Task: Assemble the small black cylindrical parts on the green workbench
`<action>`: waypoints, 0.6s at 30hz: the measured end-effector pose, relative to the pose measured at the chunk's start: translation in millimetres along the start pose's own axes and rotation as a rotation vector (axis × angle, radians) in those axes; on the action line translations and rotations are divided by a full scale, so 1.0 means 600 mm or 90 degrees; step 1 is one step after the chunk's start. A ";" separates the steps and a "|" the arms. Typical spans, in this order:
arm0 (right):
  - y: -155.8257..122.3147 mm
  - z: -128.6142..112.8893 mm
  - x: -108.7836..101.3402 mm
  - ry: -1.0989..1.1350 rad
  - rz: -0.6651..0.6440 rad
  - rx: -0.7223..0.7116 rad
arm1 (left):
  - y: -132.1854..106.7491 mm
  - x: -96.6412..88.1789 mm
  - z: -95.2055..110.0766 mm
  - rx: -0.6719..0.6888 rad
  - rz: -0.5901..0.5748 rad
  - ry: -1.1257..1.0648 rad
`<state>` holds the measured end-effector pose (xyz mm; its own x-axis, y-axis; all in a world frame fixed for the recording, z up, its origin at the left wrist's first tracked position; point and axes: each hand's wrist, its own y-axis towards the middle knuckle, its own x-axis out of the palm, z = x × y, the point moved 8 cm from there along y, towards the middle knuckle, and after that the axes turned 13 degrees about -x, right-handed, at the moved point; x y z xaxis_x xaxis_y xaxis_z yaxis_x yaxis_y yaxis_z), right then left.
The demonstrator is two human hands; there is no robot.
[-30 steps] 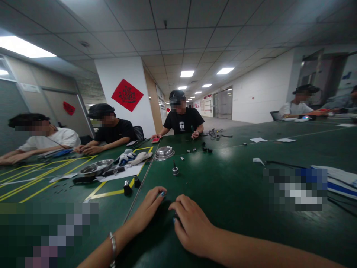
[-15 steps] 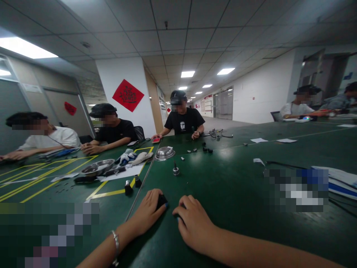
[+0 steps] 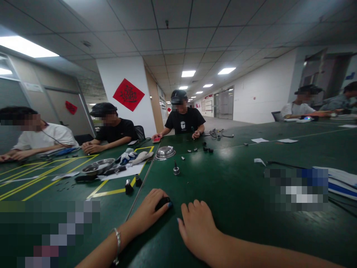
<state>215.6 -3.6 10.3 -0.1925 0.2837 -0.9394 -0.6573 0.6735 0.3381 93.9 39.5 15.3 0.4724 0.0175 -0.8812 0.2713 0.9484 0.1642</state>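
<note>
Low over the green table (image 3: 240, 230), my left hand (image 3: 150, 208) wraps round a small black part (image 3: 163, 203); the fingers hide much of it, so its kind is unclear. My right hand (image 3: 198, 227) is just to the right, back upward, fingers bent forward and thumb apart. Nothing shows between its thumb and fingers. Beyond both hands stands a small metal part with a dark pointed tip (image 3: 176, 169). Left of it, past my left hand, a black-and-chrome part (image 3: 128, 187) and a black cylindrical part (image 3: 138, 181) stand side by side.
An upturned metal bowl (image 3: 165, 152), another metal bowl (image 3: 98, 166) and gloves (image 3: 139, 158) lie farther off. Small black pieces (image 3: 208, 149) are scattered near a person across the table (image 3: 184, 121). Papers (image 3: 260, 140) and a cable (image 3: 281, 163) lie right.
My right hand has shifted slightly right, and the dark piece seen at its fingers before no longer shows there. My left hand, with the black part, has moved slightly right.
</note>
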 end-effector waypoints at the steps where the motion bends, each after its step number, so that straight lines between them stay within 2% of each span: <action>1: 0.001 -0.003 0.003 -0.004 -0.012 -0.008 | 0.000 0.001 0.000 -0.006 -0.005 -0.003; 5: 0.004 -0.014 0.004 0.001 0.000 -0.070 | -0.002 0.001 0.002 -0.016 -0.010 -0.001; 12: 0.002 -0.019 -0.014 0.064 0.124 -0.149 | 0.003 0.010 0.003 0.000 -0.011 -0.057; 15: 0.002 -0.019 -0.024 0.126 0.173 -0.174 | 0.000 0.020 0.014 -0.005 -0.045 -0.096; 18: 0.001 -0.011 -0.033 0.250 0.222 -0.188 | -0.007 0.029 0.031 -0.006 -0.087 -0.123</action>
<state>214.2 -13.4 28.4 -0.6503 0.1422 -0.7462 -0.6715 0.3517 0.6522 116.4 29.9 7.7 0.5844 -0.1714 -0.7932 0.3357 0.9409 0.0440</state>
